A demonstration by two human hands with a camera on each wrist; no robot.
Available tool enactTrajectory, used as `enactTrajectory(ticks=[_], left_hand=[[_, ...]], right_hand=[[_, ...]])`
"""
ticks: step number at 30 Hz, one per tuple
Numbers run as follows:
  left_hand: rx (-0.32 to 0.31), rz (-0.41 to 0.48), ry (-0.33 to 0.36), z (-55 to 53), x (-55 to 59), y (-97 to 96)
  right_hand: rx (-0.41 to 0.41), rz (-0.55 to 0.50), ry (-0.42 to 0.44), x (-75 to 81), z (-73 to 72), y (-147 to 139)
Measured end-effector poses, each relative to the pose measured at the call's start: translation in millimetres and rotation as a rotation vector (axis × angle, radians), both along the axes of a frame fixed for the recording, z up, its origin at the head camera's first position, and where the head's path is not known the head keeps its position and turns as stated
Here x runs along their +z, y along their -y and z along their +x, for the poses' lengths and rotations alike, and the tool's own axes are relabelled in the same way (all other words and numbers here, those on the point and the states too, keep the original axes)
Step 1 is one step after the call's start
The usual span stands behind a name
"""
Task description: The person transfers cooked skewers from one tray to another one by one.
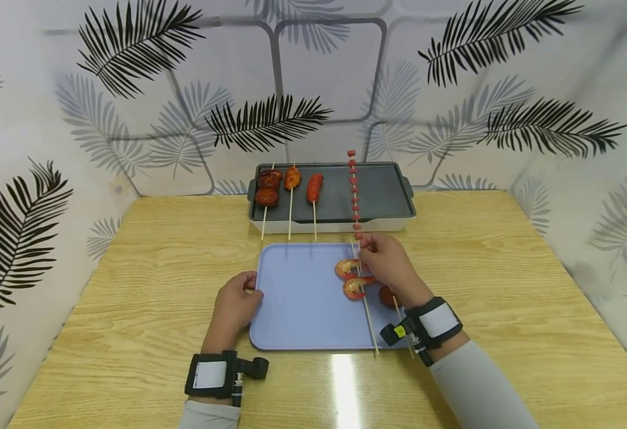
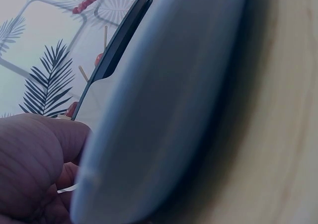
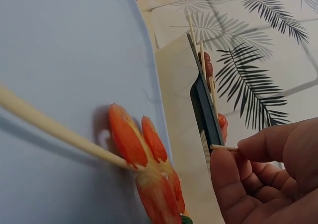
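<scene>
In the head view, my right hand (image 1: 391,265) pinches the bare lower end of a skewer (image 1: 355,193) threaded with small red pieces. The skewer's upper part extends over the grey grill pan (image 1: 383,190). The right wrist view shows its stick end (image 3: 224,148) between thumb and forefinger. My left hand (image 1: 235,304) grips the left rim of a pale blue tray (image 1: 297,304), thumb on top. On the tray's right side lie a shrimp skewer (image 1: 354,289) and another skewer with a round brown-red piece (image 1: 387,297), partly hidden by my right arm.
On the pan's left half lie a skewer of brown-red chunks (image 1: 267,196), an orange-brown one (image 1: 292,179) and a red sausage skewer (image 1: 314,187), sticks overhanging the front edge. The pan and tray stand on a wooden table (image 1: 158,268). A leaf-patterned backdrop (image 1: 324,77) rises behind.
</scene>
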State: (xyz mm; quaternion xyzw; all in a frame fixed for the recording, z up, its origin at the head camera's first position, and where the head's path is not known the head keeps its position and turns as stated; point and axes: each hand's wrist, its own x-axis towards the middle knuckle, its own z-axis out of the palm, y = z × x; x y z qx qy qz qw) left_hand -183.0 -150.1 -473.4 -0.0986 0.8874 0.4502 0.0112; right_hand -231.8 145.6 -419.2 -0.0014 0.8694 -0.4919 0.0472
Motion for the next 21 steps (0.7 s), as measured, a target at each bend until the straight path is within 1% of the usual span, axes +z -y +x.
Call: enactTrajectory(ticks=[5,14,21], left_hand=[[0.002,0.0,0.002,-0.7,-0.2,0.1],[0.0,0.008,0.007,-0.9,0.1,0.1],[0.004,0.009,0.011,0.0,0.3,0.0]], right_hand=[[0.01,0.012,-0.014,-2.4,4.3,-1],[0.057,0.016,-0.035,-1.7,16.2,-1],[0.086,0.022,-0.055,-8.8,22.0,-1]])
